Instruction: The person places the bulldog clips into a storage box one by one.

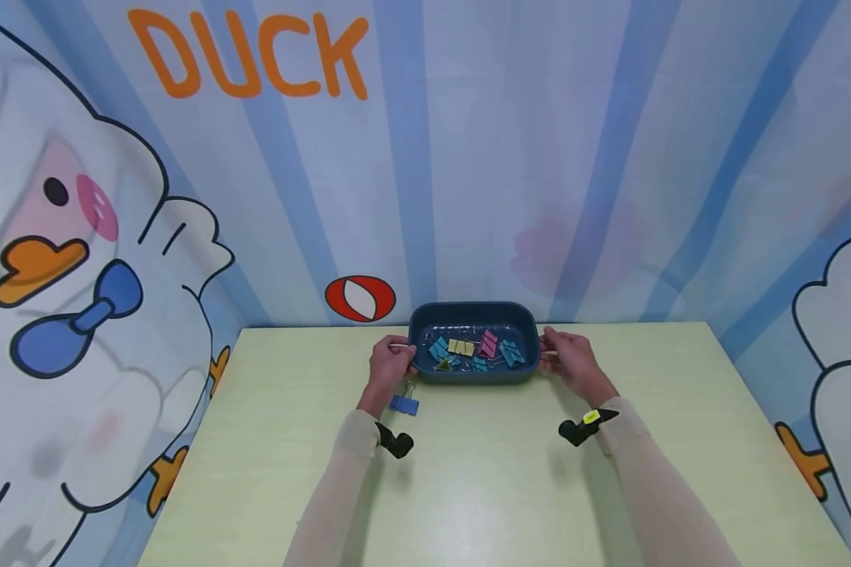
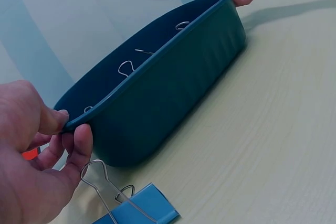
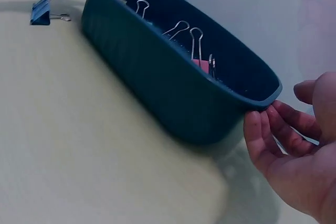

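Note:
A dark blue-green plastic bin [image 1: 475, 377] stands at the back of the table with several binder clips inside, among them a yellow clip [image 1: 461, 347] and a pink clip [image 1: 488, 344]. My left hand [image 1: 390, 366] pinches its left rim, thumb over the edge and fingers outside, as the left wrist view shows. At the opposite end, my right hand [image 1: 570, 360] touches the outside under the rim with its fingertips [image 3: 253, 121]; the thumb stands apart from the bin. One blue binder clip [image 1: 404, 405] lies outside, just in front of my left hand.
The pale wood-grain table [image 1: 482, 488] reaches back to a blue-and-white striped curtain [image 1: 482, 157] printed with cartoon ducks. That curtain stands close behind the bin and along both sides of the table.

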A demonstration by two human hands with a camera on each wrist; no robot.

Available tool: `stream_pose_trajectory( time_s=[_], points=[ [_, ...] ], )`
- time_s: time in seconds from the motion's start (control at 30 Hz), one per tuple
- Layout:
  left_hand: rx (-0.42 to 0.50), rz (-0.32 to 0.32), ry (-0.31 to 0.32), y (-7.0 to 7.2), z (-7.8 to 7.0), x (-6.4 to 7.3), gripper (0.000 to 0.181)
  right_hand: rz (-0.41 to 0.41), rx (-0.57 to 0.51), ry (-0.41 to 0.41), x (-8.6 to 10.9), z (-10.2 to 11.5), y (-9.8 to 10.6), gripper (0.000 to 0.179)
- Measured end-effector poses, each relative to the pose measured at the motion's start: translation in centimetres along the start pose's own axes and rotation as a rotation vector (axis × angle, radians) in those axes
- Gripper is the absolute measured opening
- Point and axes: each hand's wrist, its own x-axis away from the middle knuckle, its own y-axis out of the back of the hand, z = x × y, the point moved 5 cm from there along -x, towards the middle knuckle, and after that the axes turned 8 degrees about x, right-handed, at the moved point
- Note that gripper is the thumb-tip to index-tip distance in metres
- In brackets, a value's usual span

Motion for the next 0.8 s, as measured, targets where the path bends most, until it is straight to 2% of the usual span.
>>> stream_pose_trajectory(
  time_s=[0.1, 0.2, 0.53, 0.7, 0.8],
  points=[
    [-0.002, 0.001, 0.007, -0.01, -0.03, -0.04, 0.03, 0.032, 0.003, -0.03, 0.0, 0.36, -0.03, 0.046],
    [0.0, 0.001, 0.011, -0.02, -0.06, -0.08, 0.03, 0.056, 0.053, -0.037, 0.02, 0.66, -0.04, 0.048],
    [0.004, 0.003, 0.011, -0.24, 0.02, -0.05, 0.028, 0.005, 0.179, -0.041, -0.34, 0.85, 0.33, 0.043],
    [-0.013, -0.01, 0.003, -0.09, -0.03, -0.02, 0.026, -0.002, 0.192, -0.031, -0.4, 0.88, 0.11, 0.043],
    [-0.033, 0.004, 0.01, -0.1, -0.07, -0.01, 0.025, 0.003, 0.184, -0.022, -0.4, 0.86, 0.09, 0.043]
  ],
)
